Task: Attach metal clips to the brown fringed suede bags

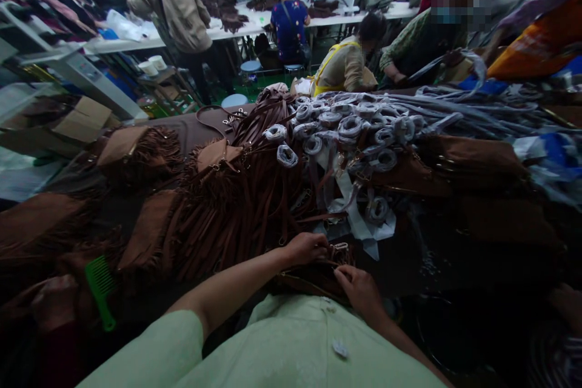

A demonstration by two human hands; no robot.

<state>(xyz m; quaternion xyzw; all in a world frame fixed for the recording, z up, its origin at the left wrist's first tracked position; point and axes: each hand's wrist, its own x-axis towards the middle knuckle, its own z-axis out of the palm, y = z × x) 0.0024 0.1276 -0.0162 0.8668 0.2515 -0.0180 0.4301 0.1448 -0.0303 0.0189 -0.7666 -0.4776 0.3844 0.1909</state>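
Observation:
A dark brown bag (pixel 309 282) with a gold zipper lies at the table's near edge, close against my body. Curled over its far left side is my left hand (pixel 308 248), its fingers closed beside a metal clasp (pixel 339 247). My right hand (pixel 357 284) pinches the bag's edge on the right, thumb and forefinger together. Dark shadow hides most of the bag's lower part. Just beyond my hands lie brown straps (pixel 227 236) and wrapped, coiled straps (pixel 350 124) in a heap.
Fringed brown bags (pixel 140 151) lie to the left, near a green comb (pixel 100 291) and another person's hand (pixel 54 303). Stacked brown bags (pixel 477 157) are on the right. Cardboard boxes (pixel 82 124) stand far left. Several people work around a white table (pixel 254 24) behind.

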